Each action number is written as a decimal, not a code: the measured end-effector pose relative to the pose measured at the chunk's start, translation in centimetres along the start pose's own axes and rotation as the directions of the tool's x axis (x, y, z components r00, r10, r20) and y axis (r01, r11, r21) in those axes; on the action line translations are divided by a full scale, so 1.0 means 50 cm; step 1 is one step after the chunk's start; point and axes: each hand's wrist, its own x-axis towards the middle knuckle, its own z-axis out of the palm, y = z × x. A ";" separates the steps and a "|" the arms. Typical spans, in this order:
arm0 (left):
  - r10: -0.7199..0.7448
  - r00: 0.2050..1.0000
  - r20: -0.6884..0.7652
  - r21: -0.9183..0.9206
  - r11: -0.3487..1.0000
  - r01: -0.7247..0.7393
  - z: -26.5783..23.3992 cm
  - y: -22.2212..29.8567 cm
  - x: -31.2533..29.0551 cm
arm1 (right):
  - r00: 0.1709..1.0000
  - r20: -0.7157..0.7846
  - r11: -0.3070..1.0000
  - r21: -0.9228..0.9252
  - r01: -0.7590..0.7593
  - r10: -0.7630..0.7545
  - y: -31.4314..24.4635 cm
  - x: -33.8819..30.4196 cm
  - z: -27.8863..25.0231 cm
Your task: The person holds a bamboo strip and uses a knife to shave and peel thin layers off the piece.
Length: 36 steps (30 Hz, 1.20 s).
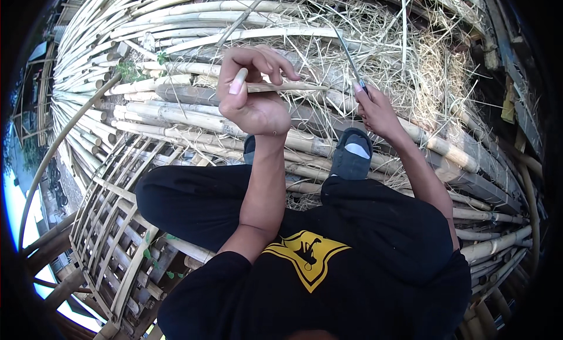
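My left hand (255, 99) is raised in front of me, fingers curled round a pale bamboo strip (299, 86). The strip points right and narrows toward its tip. To the right, my right hand (380, 112) grips the dark handle of a knife (350, 55). Its long, thin blade slants up and away to the left. The blade and the strip's tip look apart. Beneath both hands lie bamboo poles (205, 122) and loose pale shavings (375, 58).
My sandalled foot (352, 155) rests on the poles below my right hand. At the lower left stands a woven bamboo lattice (120, 223). A curved pole (58, 140) rises at the far left. Stacked bamboo (492, 246) lies to the right.
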 end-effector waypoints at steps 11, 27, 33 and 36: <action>0.118 0.988 -0.100 -0.180 0.975 -0.134 0.007 0.148 0.009 | 0.937 0.242 0.701 0.622 -0.349 0.252 0.006 -0.009 0.030; -0.500 0.859 -0.112 0.539 0.695 0.475 -0.067 0.129 0.010 | 0.961 -0.268 0.422 0.864 0.273 -0.072 -0.027 0.058 -0.125; -0.839 0.538 0.081 0.903 0.290 0.316 -0.056 0.107 -0.019 | 0.932 -0.285 0.606 0.709 0.362 -0.223 -0.047 0.044 -0.156; -0.985 0.082 0.152 0.817 0.172 0.550 -0.058 0.040 -0.092 | 0.938 -0.279 0.759 0.560 0.332 -0.205 -0.074 0.032 -0.126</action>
